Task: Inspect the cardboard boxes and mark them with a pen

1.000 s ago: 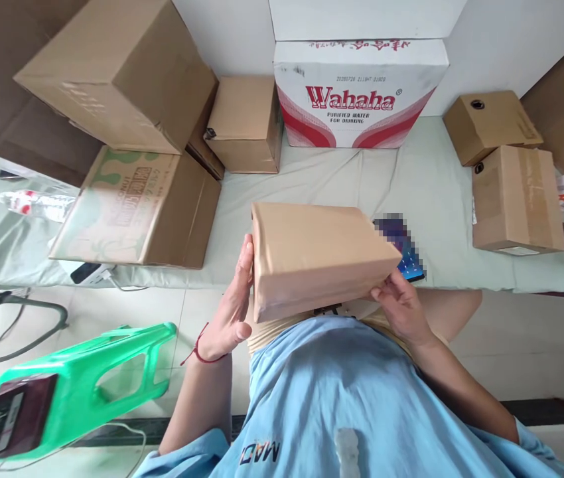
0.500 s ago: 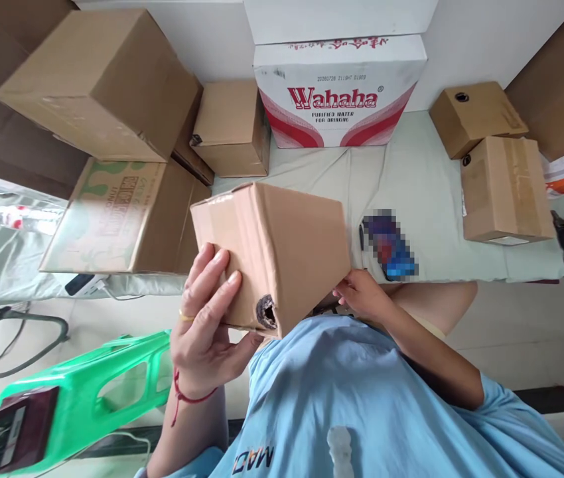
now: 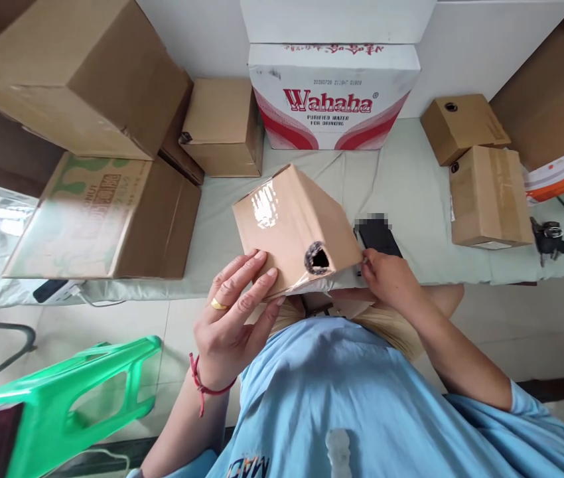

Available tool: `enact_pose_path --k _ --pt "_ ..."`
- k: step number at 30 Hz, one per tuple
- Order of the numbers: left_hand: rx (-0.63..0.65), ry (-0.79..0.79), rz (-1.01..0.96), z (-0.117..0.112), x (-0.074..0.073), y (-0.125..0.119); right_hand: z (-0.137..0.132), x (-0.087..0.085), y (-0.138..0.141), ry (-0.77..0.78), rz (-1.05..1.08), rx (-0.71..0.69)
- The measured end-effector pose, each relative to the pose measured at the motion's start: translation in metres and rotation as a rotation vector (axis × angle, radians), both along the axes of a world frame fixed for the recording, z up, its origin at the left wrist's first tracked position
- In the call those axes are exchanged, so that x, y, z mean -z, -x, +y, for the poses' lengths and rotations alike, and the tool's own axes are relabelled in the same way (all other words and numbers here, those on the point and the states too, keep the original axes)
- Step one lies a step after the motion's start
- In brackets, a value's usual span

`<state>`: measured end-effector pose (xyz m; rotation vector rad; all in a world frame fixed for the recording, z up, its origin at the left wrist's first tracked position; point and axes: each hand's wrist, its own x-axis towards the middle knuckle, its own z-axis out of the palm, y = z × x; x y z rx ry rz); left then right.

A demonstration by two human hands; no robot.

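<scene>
I hold a small taped cardboard box [image 3: 292,226] tilted above my lap, its face with a round torn hole turned toward me. My left hand [image 3: 232,318], with a gold ring and a red wrist cord, presses its fingers against the box's near left side. My right hand [image 3: 389,279] grips the box's lower right corner, fingers curled. A dark phone [image 3: 379,236] lies on the pale cloth-covered table [image 3: 411,179] just behind my right hand.
Large cardboard boxes [image 3: 77,73] are stacked at the left, a small one [image 3: 222,123] stands behind. A white Wahaha water carton [image 3: 332,93] stands against the wall. Two small boxes [image 3: 491,196] and keys [image 3: 548,239] lie at the right. A green plastic stool [image 3: 63,398] stands lower left.
The box has been turned in both hands: first its long plain side faced me, now the end with the hole does. My left hand shifted from the side to under the front.
</scene>
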<state>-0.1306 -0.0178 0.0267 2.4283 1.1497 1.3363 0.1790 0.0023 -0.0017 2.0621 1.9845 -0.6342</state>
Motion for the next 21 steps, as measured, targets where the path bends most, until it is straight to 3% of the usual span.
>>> enact_pose_path --k 6,11,15,18,21 --pt "-0.001 -0.034 0.024 0.002 -0.009 0.002 0.009 0.014 0.040 -0.033 -0.063 0.057" --pt "-0.031 -0.091 0.085 0.004 -0.011 0.001 0.019 0.023 0.049 -0.071 -0.003 0.091" --pt "0.004 -0.062 0.125 0.008 -0.011 -0.013 0.019 0.024 0.041 -0.067 0.034 0.086" --pt "0.000 -0.046 0.102 0.009 -0.005 -0.028 0.005 0.020 0.024 -0.110 0.108 0.122" --pt "-0.108 -0.110 0.056 0.008 0.005 -0.040 -0.020 0.007 -0.004 -0.243 0.399 0.260"
